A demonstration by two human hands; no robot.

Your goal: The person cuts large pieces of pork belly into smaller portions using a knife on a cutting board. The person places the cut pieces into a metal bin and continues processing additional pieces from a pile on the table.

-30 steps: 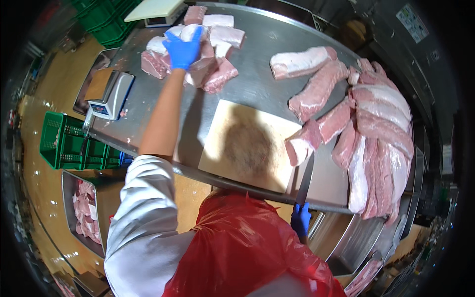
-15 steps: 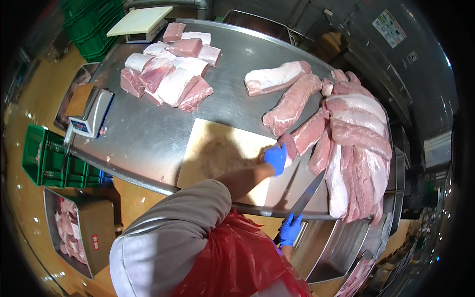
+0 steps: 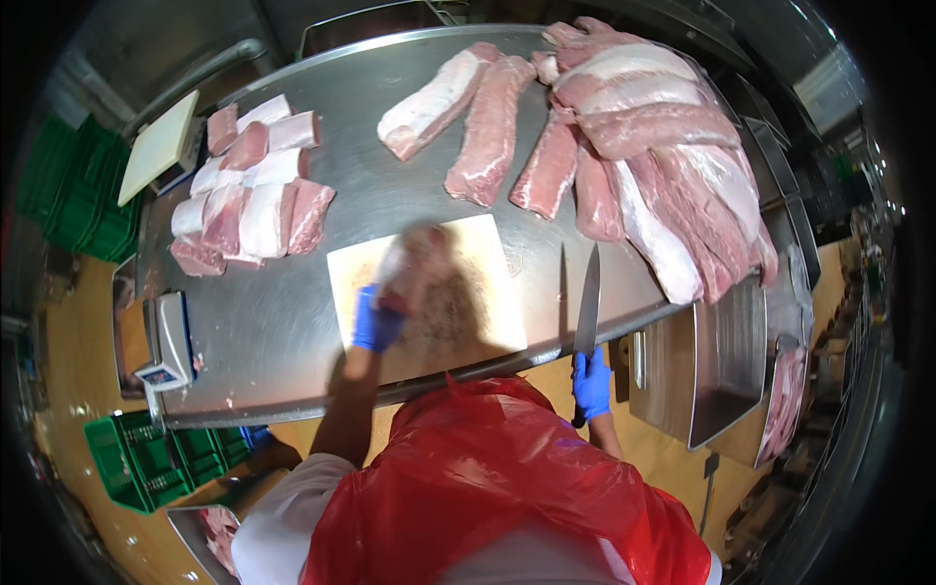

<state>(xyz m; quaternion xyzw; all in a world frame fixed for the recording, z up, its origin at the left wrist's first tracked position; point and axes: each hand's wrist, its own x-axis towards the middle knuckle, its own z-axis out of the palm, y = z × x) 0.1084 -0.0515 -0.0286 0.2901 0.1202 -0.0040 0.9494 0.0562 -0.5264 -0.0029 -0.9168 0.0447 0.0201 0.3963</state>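
In the head view, a blue-gloved left hand [image 3: 374, 320] held a short, thick block of pink raw meat [image 3: 413, 265] above the left part of a flat, white, four-sided cutting board [image 3: 495, 283]. Its fingers were closed on the near end of the block. Motion blur obscured the block's texture, and contact with the board could not be determined.

A blue-gloved right hand [image 3: 592, 384] was positioned at the near edge of the smooth, grey metal surface [image 3: 258, 341]. Its fingers were wrapped around the dark handle of a long, tapered steel knife [image 3: 589, 304], with the blade directed away from the body and to the right of the board.

Left of the board lay a cluster of cut, blocky meat pieces [image 3: 265, 216], pink-fleshed with smooth white fat faces. Beyond the board, two long, rounded meat strips [image 3: 487, 136] lay side by side. To the right, a layered heap of long, pink-and-white meat slabs [image 3: 663, 127] covered the corner. A glossy, creased red apron [image 3: 497, 478] covered the torso.
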